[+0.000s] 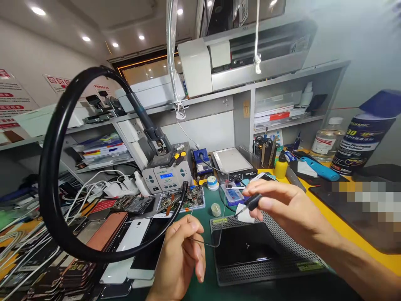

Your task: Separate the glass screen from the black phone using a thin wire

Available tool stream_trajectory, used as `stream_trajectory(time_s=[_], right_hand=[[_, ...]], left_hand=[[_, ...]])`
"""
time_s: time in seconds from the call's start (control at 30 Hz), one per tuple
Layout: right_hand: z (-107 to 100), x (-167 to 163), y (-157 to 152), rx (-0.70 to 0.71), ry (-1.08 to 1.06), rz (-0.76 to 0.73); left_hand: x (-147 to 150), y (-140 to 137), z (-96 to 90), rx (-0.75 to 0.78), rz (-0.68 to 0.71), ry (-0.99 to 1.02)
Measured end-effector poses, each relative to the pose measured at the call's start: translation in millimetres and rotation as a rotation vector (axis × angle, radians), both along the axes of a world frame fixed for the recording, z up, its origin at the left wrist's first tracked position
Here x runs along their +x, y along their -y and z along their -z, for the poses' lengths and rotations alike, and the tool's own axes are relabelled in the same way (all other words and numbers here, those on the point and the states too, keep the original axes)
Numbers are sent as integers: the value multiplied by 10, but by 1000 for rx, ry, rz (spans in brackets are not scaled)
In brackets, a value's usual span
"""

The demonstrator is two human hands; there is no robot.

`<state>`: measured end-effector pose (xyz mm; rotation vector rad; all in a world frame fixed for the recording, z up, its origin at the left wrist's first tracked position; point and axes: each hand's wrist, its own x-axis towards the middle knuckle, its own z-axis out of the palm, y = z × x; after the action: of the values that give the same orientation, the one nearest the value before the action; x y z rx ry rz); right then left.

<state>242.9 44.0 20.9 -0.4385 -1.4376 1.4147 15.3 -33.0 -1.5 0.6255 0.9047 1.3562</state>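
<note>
My left hand pinches the edge of a thin clear panel with a rounded corner, tilted up; much of its outline is hard to make out. In my right hand, thumb and fingers close on a small black brush cap. Its thin tip points down and left, close to the panel. Below both hands lies a dark glossy screen, flat on a grey perforated mat. A white wipe is at the mat's far edge, partly behind my right hand.
A thick black hose loops across the left, running from a hot-air station. Phones and parts crowd the left side. A small round jar stands behind the mat. A large spray can and clear bottle stand right.
</note>
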Motion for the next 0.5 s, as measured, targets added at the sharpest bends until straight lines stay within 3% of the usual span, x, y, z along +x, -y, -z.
stream_trajectory(time_s=[0.23, 0.5], right_hand=[[-215, 150, 192, 558, 468, -31], [-167, 72, 297, 980, 607, 240]], left_hand=[[14, -25, -32, -133, 146, 137], [-39, 76, -190, -187, 178, 159]])
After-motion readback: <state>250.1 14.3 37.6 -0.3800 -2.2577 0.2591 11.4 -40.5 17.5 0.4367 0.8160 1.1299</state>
